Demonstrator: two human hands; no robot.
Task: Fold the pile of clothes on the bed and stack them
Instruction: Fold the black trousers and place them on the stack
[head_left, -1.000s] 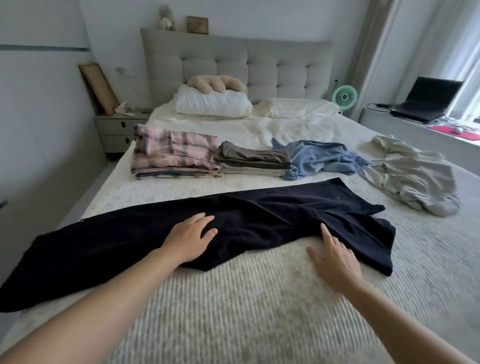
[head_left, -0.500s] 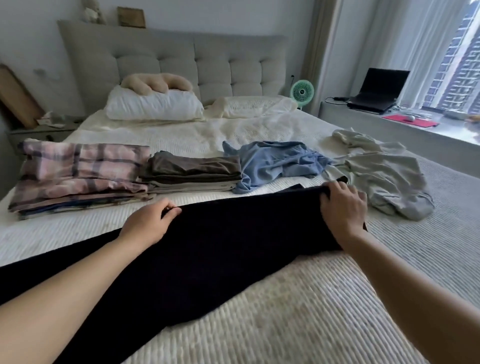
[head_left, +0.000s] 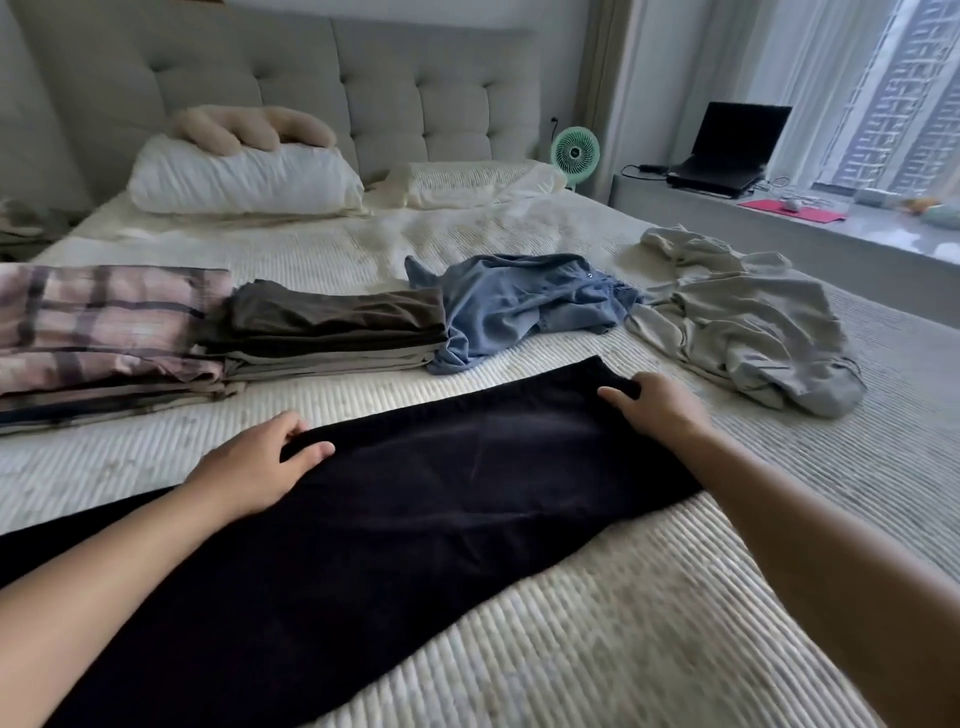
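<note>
A long black garment (head_left: 441, 499) lies flat across the bed (head_left: 649, 623), folded lengthwise. My left hand (head_left: 254, 465) grips its far edge near the middle. My right hand (head_left: 654, 410) holds the far right corner of the same garment. Behind it, a folded pink plaid stack (head_left: 98, 332) sits at the left, with a folded brown and grey stack (head_left: 332, 332) beside it. A crumpled blue garment (head_left: 519, 304) and a crumpled grey garment (head_left: 743, 327) lie unfolded to the right.
Two pillows (head_left: 244, 179) and a beige cushion (head_left: 249, 127) rest against the tufted headboard (head_left: 311, 78). A small green fan (head_left: 575, 151) stands by the bed. A laptop (head_left: 727, 150) and a pink pad (head_left: 795, 212) sit on the window ledge at the right.
Both hands slid from the near side of the black garment to its far edge and took hold of it; the garment now lies narrower. The view has turned to the right.
</note>
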